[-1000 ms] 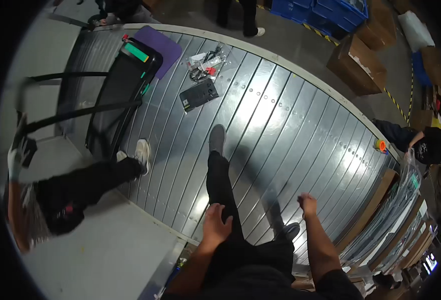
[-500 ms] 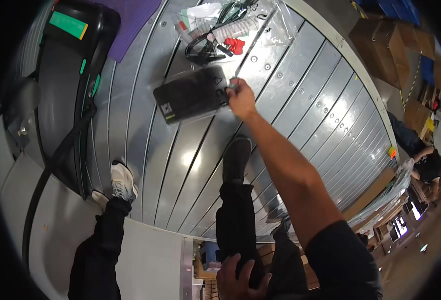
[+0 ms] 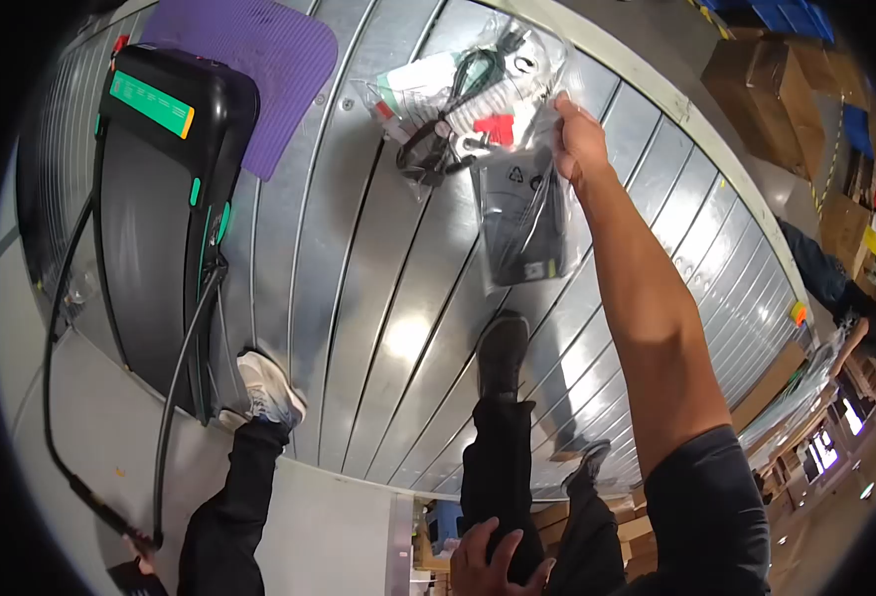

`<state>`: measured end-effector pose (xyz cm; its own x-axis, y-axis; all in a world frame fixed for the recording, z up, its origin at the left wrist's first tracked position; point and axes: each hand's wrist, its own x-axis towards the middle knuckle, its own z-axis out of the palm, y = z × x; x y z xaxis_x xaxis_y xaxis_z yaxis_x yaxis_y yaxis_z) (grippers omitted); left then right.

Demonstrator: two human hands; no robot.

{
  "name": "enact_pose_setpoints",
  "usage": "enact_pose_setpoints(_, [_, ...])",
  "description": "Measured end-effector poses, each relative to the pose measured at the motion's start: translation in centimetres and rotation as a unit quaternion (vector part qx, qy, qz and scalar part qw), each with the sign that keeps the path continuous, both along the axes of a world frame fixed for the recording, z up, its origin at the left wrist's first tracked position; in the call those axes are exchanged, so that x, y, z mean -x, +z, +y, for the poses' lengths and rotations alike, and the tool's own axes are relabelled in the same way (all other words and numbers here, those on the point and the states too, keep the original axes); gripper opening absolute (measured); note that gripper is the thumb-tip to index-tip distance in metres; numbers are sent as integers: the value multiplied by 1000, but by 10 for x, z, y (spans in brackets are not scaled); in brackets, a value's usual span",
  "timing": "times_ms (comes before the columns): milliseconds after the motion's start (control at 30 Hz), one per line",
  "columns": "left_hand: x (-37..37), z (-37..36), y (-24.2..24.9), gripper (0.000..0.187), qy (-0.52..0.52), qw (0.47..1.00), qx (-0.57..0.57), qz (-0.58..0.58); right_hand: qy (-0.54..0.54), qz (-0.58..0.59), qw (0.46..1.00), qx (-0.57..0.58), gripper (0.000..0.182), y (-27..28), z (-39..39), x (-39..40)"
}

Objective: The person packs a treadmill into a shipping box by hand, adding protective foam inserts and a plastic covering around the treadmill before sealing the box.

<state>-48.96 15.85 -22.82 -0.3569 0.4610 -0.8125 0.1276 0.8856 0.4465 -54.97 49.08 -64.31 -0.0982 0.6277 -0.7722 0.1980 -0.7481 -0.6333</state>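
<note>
Head view: the right hand (image 3: 579, 139) is closed with fingers pinched on the clear plastic wrap of a black packet (image 3: 525, 223), which lies below the grip, above the slatted metal surface (image 3: 378, 368). A clear bag of parts (image 3: 463, 94) sits just beside; whether it is also gripped cannot be determined. The left hand (image 3: 498, 561), fingers spread and partly bent, is empty near the person's leg (image 3: 498, 467).

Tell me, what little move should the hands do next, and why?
Perhaps bring the left hand up to support the black pack: the right hand seems to grip only clear plastic near one end, while the left is low by the leg, nothing visible in it.
</note>
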Motion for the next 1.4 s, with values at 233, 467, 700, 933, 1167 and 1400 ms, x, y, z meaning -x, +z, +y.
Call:
enact_pose_setpoints(233, [-62, -28, 10, 62, -105, 994, -17, 13, -143, 38, 989, -28, 17, 142, -118, -91])
enact_pose_setpoints(467, [-136, -11, 39, 59, -232, 967, 34, 98, -331, -60, 942, -12, 14, 291, -206, -335])
enact_pose_setpoints(700, [-259, -35, 48, 70, -385, 907, 53, 165, -524, -105, 845, -7, 18, 454, -254, -684])
enact_pose_setpoints(933, [-491, 25, 113, 74, -533, 813, 58, 228, -712, -117, 690, -58, 22, 528, -363, -974])
enact_pose_setpoints(1167, [-814, 98, 158, 48, -635, 752, -175, -6, -765, -142, 625, -65, 23, 567, -385, -1219])
enact_pose_setpoints(1400, [-1052, 151, 156, 29, -596, 792, -91, -102, -746, -181, 640, -16, 20, 520, -375, -1494])
